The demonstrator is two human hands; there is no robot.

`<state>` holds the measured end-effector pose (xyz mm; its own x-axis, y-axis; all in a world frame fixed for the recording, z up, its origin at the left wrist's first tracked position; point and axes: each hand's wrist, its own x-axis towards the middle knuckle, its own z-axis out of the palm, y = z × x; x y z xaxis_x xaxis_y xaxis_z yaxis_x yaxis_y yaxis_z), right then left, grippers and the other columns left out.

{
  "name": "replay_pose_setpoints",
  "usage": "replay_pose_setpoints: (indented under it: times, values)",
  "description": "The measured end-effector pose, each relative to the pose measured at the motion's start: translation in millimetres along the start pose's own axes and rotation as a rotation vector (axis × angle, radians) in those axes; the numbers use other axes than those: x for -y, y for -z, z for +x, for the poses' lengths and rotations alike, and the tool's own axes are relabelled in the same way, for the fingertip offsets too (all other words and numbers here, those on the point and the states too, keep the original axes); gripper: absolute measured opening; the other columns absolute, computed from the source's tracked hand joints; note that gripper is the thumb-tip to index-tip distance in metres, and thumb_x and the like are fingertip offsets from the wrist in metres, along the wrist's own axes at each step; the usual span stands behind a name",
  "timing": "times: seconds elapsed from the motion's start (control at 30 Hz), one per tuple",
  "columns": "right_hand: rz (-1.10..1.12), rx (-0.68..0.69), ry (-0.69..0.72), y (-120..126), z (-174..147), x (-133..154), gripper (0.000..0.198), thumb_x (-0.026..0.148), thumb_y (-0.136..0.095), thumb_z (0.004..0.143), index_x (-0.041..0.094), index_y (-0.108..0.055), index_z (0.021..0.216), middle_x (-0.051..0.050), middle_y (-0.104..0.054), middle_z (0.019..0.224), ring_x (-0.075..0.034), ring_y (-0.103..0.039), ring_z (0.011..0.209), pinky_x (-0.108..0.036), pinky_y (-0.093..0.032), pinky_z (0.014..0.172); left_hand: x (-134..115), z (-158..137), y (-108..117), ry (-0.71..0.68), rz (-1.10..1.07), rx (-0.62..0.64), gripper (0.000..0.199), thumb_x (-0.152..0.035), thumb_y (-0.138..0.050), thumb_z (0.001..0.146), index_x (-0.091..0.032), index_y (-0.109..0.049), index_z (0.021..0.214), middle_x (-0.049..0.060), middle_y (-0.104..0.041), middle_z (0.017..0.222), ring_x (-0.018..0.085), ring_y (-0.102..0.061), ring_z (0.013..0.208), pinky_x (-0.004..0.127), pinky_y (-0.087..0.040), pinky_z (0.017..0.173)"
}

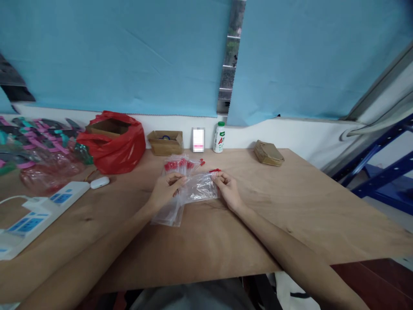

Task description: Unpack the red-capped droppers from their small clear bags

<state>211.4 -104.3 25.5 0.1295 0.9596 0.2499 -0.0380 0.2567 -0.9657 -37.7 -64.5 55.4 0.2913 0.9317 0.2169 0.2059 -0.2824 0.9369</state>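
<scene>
A clear plastic zip bag (pixel 201 188) is stretched sideways between my two hands, just above the table. My left hand (pixel 168 186) pinches its left end with thumb and forefinger. On the other end, my right hand (pixel 226 187) grips the corner, where a red zip slider (pixel 214 170) shows at the fingertips. Beneath and behind my left hand lies a stack of similar clear bags (pixel 169 213), with a cluster of red sliders (pixel 180 164) at its far end. Whether the held bag contains anything I cannot tell.
Along the wall stand a red plastic bag with a box inside (pixel 121 148), a small open carton (pixel 166 144), a phone (pixel 198 141), a white bottle (pixel 219 138) and a brown packet (pixel 269 153). At left are a power strip (pixel 45 215) and several spray bottles (pixel 48 161).
</scene>
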Motion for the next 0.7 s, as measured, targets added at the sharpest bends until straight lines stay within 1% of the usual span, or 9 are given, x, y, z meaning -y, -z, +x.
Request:
replay_pose_setpoints:
  times: [0.1,0.2,0.3,0.33,0.4,0.47,0.57,0.63,0.7]
  values:
    - [0.027,0.001,-0.017,0,0,-3,0.043,0.062,-0.076,0.083,0.024,-0.061,0.097,0.008,-0.045,0.06,-0.013,-0.038,0.054,-0.026,-0.034,0.056,3,1,3,-0.022,0.069,-0.023,0.029,-0.05,-0.07,0.09,-0.021,-0.071,0.085,0.003,-0.072,0.075,0.013,-0.056,0.053,0.026,-0.042,0.051]
    - [0.041,0.008,-0.035,-2,-1,-3,0.042,0.062,-0.074,0.083,0.024,-0.059,0.093,0.007,-0.046,0.062,-0.013,-0.04,0.055,-0.027,-0.036,0.058,2,-2,5,-0.103,0.331,-0.107,0.021,-0.044,-0.068,0.093,-0.024,-0.073,0.089,0.003,-0.074,0.079,0.019,-0.065,0.066,0.032,-0.05,0.066]
    - [0.036,0.02,-0.007,-6,-2,-1,0.04,0.061,-0.074,0.084,0.024,-0.058,0.088,0.004,-0.05,0.067,-0.014,-0.045,0.061,-0.027,-0.04,0.063,-6,-10,2,-0.27,0.6,-0.174,0.015,-0.036,-0.064,0.096,-0.03,-0.074,0.105,0.004,-0.078,0.107,0.026,-0.071,0.092,0.041,-0.053,0.087]
    - [0.018,0.026,0.012,-7,-3,0,0.04,0.061,-0.074,0.084,0.024,-0.058,0.086,0.004,-0.051,0.069,-0.015,-0.047,0.063,-0.027,-0.041,0.065,-10,-13,-1,-0.342,0.638,-0.179,0.017,-0.033,-0.062,0.097,-0.031,-0.074,0.11,0.004,-0.077,0.117,0.028,-0.07,0.104,0.044,-0.052,0.096]
    - [-0.041,0.041,0.051,-10,-5,3,0.04,0.061,-0.073,0.084,0.024,-0.059,0.084,0.002,-0.055,0.074,-0.016,-0.05,0.068,-0.028,-0.043,0.069,-17,-19,-8,-0.465,0.67,-0.158,0.023,-0.03,-0.06,0.099,-0.033,-0.072,0.117,0.005,-0.074,0.126,0.03,-0.065,0.12,0.048,-0.045,0.11]
    - [-0.096,0.061,0.088,-12,-8,6,0.039,0.061,-0.072,0.086,0.024,-0.06,0.083,0.001,-0.058,0.077,-0.017,-0.052,0.071,-0.028,-0.044,0.071,-25,-25,-17,-0.531,0.691,-0.126,0.025,-0.031,-0.059,0.1,-0.032,-0.071,0.122,0.006,-0.075,0.125,0.03,-0.065,0.122,0.048,-0.043,0.113]
    - [-0.176,0.12,0.176,-16,-16,11,0.033,0.056,-0.069,0.092,0.024,-0.065,0.087,0.0,-0.062,0.08,-0.018,-0.054,0.073,-0.03,-0.045,0.072,-32,-34,-27,-0.573,0.701,-0.067,0.027,-0.032,-0.059,0.102,-0.029,-0.07,0.126,0.007,-0.075,0.125,0.03,-0.066,0.12,0.048,-0.043,0.109]
    - [-0.264,0.161,0.266,-18,-23,15,0.027,0.051,-0.067,0.096,0.024,-0.069,0.092,-0.002,-0.064,0.083,-0.019,-0.056,0.074,-0.032,-0.045,0.073,-34,-38,-31,-0.595,0.683,-0.048,0.023,-0.032,-0.058,0.103,-0.028,-0.071,0.122,0.007,-0.076,0.121,0.029,-0.067,0.117,0.047,-0.044,0.106]
    - [-0.359,0.172,0.35,-20,-29,20,0.022,0.047,-0.065,0.099,0.025,-0.071,0.094,-0.003,-0.065,0.084,-0.02,-0.058,0.076,-0.033,-0.046,0.075,-33,-40,-33,-0.611,0.662,-0.049,0.018,-0.031,-0.056,0.105,-0.027,-0.072,0.112,0.006,-0.078,0.113,0.027,-0.069,0.11,0.045,-0.046,0.102]
